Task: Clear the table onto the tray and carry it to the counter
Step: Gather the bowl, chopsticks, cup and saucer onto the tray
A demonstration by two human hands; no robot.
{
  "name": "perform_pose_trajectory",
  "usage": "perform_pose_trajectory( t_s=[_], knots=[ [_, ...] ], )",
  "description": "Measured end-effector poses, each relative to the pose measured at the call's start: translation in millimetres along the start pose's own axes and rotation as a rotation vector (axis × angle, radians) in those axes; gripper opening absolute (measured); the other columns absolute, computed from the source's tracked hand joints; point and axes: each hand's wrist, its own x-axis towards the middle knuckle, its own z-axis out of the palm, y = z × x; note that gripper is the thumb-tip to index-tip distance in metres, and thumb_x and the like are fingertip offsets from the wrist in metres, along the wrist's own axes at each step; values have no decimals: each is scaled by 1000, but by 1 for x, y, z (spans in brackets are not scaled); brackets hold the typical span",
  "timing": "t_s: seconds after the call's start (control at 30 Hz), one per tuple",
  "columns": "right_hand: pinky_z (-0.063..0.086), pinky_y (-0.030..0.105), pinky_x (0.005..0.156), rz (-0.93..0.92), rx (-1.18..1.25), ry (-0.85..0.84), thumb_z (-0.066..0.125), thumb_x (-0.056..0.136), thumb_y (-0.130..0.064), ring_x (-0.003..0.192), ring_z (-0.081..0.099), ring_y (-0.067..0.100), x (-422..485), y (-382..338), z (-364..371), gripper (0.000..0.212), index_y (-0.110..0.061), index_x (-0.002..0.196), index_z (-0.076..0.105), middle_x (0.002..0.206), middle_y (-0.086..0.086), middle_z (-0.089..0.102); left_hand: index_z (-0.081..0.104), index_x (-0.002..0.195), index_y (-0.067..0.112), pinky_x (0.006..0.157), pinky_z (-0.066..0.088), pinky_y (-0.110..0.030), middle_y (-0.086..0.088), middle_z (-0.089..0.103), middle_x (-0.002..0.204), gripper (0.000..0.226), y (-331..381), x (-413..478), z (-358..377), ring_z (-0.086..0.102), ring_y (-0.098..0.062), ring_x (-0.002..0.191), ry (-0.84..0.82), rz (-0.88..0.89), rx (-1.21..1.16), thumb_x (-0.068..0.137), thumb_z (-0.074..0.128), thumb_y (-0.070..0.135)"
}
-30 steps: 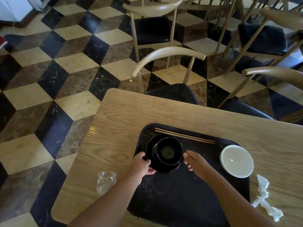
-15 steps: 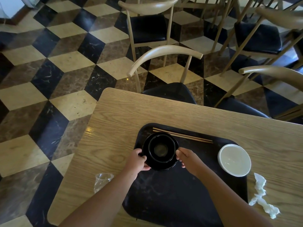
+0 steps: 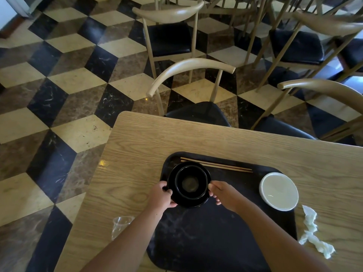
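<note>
A black tray (image 3: 216,238) lies on the wooden table (image 3: 149,142). At its far left corner sits a black plate (image 3: 198,202) with a black bowl (image 3: 191,182) stacked in it. My left hand (image 3: 162,196) grips the plate's left rim and my right hand (image 3: 225,194) holds its right rim. A pair of chopsticks (image 3: 216,165) lies along the tray's far edge. A white bowl (image 3: 279,191) rests at the tray's right edge. Off the tray, a clear plastic cup (image 3: 119,225) lies on its side to the left and a crumpled white napkin (image 3: 312,232) to the right.
Two wooden chairs with black seats (image 3: 196,112) (image 3: 284,128) are pushed in at the table's far side. More chairs (image 3: 169,38) stand behind on the checkered floor (image 3: 59,91). The table's left edge runs close to the cup.
Both hands have slid the black plate and bowl a little further toward the tray's far left corner, closer to the chopsticks. The other items have not moved.
</note>
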Motion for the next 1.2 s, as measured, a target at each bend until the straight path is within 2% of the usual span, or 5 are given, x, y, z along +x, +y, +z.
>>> perform_pose_trajectory(
  t_s=[0.53, 0.73, 0.83, 1.03, 1.2],
  knots=[
    [46, 32, 67, 102, 149, 23, 42, 105, -28, 68, 48, 19, 4, -3, 3, 34, -16, 78, 59, 79, 5, 53, 52, 130, 8, 68, 64, -44, -11, 63, 101, 34, 5, 6, -3, 67, -25, 76, -5, 19, 138, 98, 48, -4],
    [43, 31, 61, 146, 238, 51, 45, 104, -21, 63, 46, 18, -1, -7, 5, 30, -11, 81, 61, 75, 8, 50, 56, 116, 9, 63, 64, -42, -21, 59, 123, 27, 11, 7, -7, 66, -39, 104, -58, 0, 116, 96, 50, -7],
    [43, 29, 58, 151, 240, 128, 47, 100, -10, 66, 50, 22, -7, -8, 2, 20, -11, 87, 62, 76, 10, 56, 54, 88, 11, 53, 61, -34, -25, 63, 110, 21, 14, 1, -10, 70, -41, 93, -64, 11, 145, 96, 49, -9],
    [41, 33, 59, 197, 300, 311, 48, 83, -10, 55, 53, 20, -37, 12, -5, 19, -21, 76, 62, 63, 5, 60, 50, 99, 8, 56, 56, -32, -18, 61, 92, 12, 10, -19, -23, 66, -30, 72, -83, 86, 162, 95, 45, -3],
    [49, 32, 62, 182, 231, 310, 52, 90, -12, 64, 62, 20, -89, 36, -6, 17, -19, 87, 67, 72, 7, 67, 56, 102, 9, 59, 50, -30, -16, 68, 93, 17, -5, -65, -37, 65, -23, 65, -13, 223, 196, 94, 43, 3]
  ],
)
